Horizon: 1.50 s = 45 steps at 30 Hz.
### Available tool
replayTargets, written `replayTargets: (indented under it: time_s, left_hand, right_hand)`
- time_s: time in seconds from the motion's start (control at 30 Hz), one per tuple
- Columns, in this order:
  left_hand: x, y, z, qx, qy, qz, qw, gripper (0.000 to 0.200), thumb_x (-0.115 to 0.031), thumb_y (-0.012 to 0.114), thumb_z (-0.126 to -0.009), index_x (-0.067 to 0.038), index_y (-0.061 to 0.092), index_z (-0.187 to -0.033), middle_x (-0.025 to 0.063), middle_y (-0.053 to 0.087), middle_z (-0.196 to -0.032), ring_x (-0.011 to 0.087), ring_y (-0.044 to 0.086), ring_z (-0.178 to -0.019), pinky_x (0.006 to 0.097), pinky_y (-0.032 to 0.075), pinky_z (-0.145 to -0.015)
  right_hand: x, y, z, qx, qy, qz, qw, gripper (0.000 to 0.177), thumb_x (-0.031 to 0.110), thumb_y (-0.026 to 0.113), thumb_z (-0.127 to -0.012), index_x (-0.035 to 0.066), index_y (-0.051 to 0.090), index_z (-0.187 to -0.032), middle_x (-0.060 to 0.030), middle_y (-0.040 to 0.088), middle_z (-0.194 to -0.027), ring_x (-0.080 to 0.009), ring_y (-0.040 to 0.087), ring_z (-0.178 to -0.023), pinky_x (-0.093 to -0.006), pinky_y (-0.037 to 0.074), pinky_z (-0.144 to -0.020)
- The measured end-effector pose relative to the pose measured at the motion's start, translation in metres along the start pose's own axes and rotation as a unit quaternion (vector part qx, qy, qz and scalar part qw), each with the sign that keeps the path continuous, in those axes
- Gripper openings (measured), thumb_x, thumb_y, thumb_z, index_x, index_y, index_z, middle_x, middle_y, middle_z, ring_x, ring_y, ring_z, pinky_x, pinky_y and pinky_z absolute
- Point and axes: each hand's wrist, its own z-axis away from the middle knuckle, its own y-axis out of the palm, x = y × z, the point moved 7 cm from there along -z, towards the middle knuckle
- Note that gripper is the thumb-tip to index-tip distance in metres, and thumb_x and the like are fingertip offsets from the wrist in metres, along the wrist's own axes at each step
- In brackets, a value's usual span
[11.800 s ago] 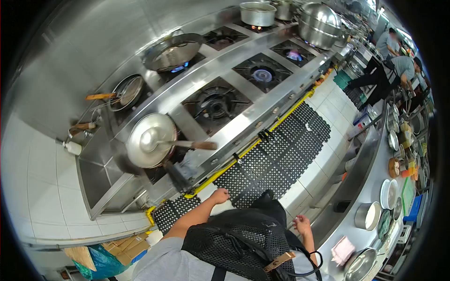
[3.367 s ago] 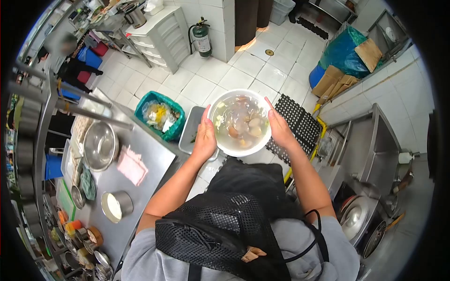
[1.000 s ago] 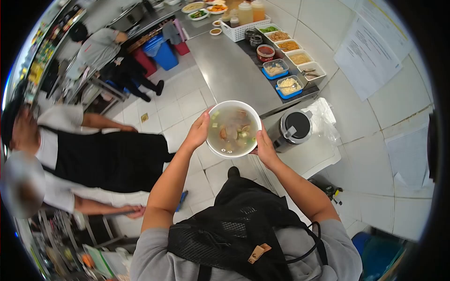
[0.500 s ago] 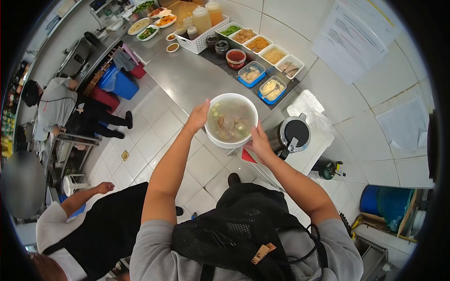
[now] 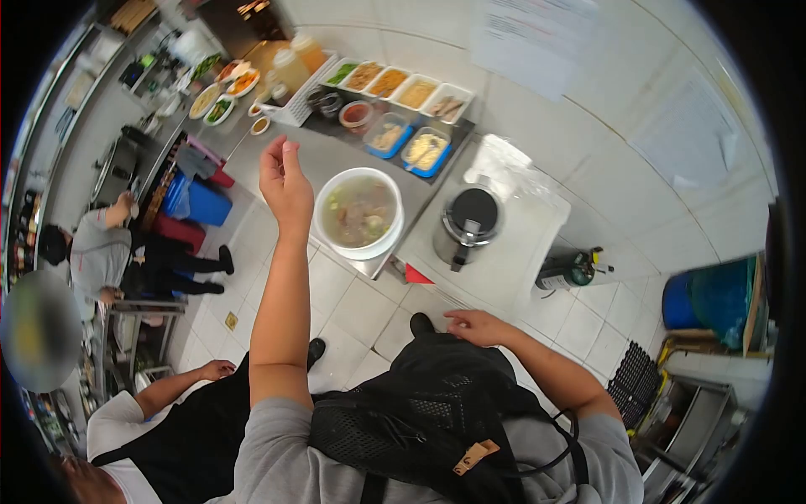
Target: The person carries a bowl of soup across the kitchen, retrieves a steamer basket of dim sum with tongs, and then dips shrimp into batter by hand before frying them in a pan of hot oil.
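Note:
A white bowl (image 5: 363, 251) of cloudy soup (image 5: 359, 212) with pale meat pieces and green bits stands near the corner of the steel counter (image 5: 290, 157). My left hand (image 5: 286, 178) is raised beside the bowl on its left, apart from it. Its fingers are loosely bent, and nothing shows in them. Down near my waist is my right hand (image 5: 480, 326), palm down, with its fingers stretched out and free of any object. A metal jug with a black lid (image 5: 473, 212) stands on the white surface to the right of the bowl.
White food tubs (image 5: 417, 92) and two blue-bottomed containers (image 5: 426, 153) line the wall side. A basket with sauce bottles (image 5: 291, 69) stands farther left. A co-worker in a black apron (image 5: 180, 437) is close on my left; another person (image 5: 101, 248) works farther off.
Both hands have let go of the bowl, which now stands on the counter. My left hand has moved up and left; my right hand has dropped toward my waist.

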Motion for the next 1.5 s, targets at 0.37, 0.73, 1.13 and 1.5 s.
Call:
replayTargets:
  time_s: [0.37, 0.73, 1.13, 1.5]
  left_hand:
    - [-0.088, 0.256, 0.588, 0.894, 0.098, 0.082, 0.429, 0.032, -0.027, 0.06, -0.093, -0.004, 0.059, -0.114, 0.0111, 0.063, -0.094, 0.0217, 0.06, -0.085, 0.0362, 0.05, -0.078]
    - [0.118, 0.411, 0.799, 0.857, -0.087, -0.401, 0.312, 0.048, -0.039, 0.053, -0.089, 0.006, 0.068, -0.088, 0.0245, 0.068, -0.093, 0.0392, 0.065, -0.092, 0.0472, 0.05, -0.083]
    - [-0.084, 0.687, 1.128, 0.921, 0.325, -0.156, 0.147, 0.048, -0.045, 0.058, -0.087, 0.001, 0.068, -0.085, 0.0226, 0.068, -0.092, 0.0338, 0.066, -0.09, 0.0421, 0.052, -0.081]
    - [-0.31, 0.704, 1.41, 0.963, 0.211, -0.12, 0.115, 0.032, -0.033, 0.066, -0.088, -0.003, 0.063, -0.099, 0.0069, 0.064, -0.07, 0.018, 0.06, -0.055, 0.032, 0.046, -0.046]
  right_hand:
    - [-0.258, 0.072, 0.288, -0.33, 0.093, -0.293, 0.893, 0.052, 0.032, 0.054, -0.098, 0.004, 0.044, -0.14, -0.0173, 0.06, -0.126, -0.0225, 0.056, -0.116, -0.0333, 0.043, -0.1]
    - [-0.394, 0.253, 0.541, -0.691, 0.075, -0.618, 0.366, 0.054, 0.036, 0.053, -0.097, 0.007, 0.041, -0.141, -0.0109, 0.061, -0.119, -0.0211, 0.064, -0.094, -0.0341, 0.054, -0.073]
    - [-0.464, 0.373, 0.425, -0.58, 0.263, -0.765, -0.096, 0.04, 0.03, 0.056, -0.092, -0.003, 0.057, -0.114, -0.0181, 0.065, -0.094, -0.0319, 0.067, -0.07, -0.0456, 0.056, -0.059]
    - [-0.628, 0.366, 0.494, -0.685, 0.304, -0.656, 0.089, 0.039, 0.025, 0.061, -0.086, -0.002, 0.06, -0.112, -0.0146, 0.069, -0.09, -0.024, 0.068, -0.073, -0.041, 0.056, -0.053]
